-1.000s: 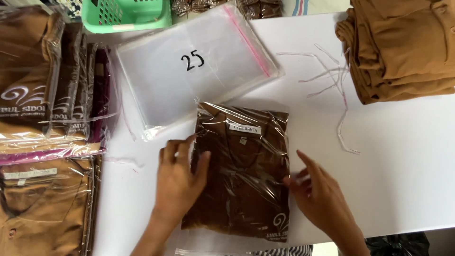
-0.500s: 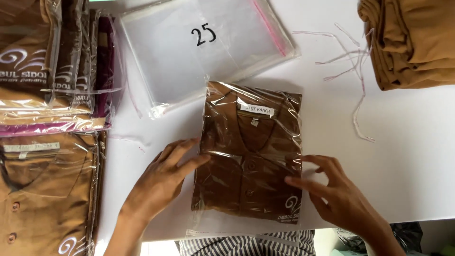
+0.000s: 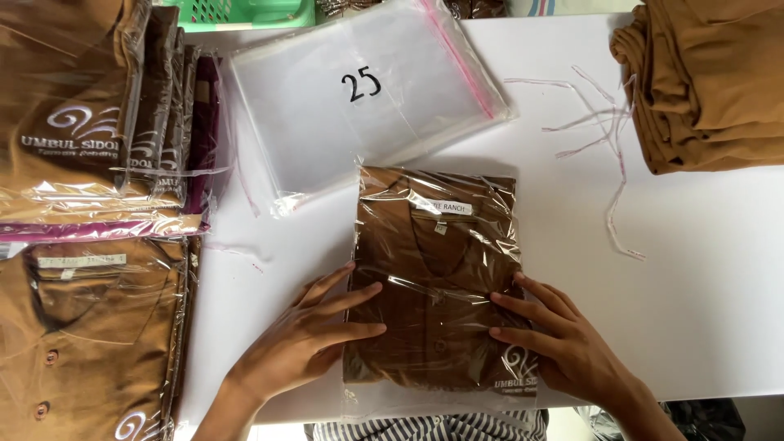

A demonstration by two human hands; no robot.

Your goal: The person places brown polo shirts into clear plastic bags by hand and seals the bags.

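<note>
Where both palms press flat, left hand [image 3: 306, 343], right hand [image 3: 563, 343] — glossy crinkled bagged shirt [image 3: 437, 278]

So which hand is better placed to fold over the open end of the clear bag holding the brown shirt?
Probably the right hand: it lies nearer the open bottom edge of the clear plastic bag; the left hand rests higher, at the side.

Folded brown shirt [image 3: 437, 286] sealed in clear plastic bag, lying flat on white surface [image 3: 702, 269], collar end away from person, near front edge. White neck label at collar, white logo at lower right corner. Plastic wrinkled, glossy. Empty bag end overhangs front edge of surface.
</note>
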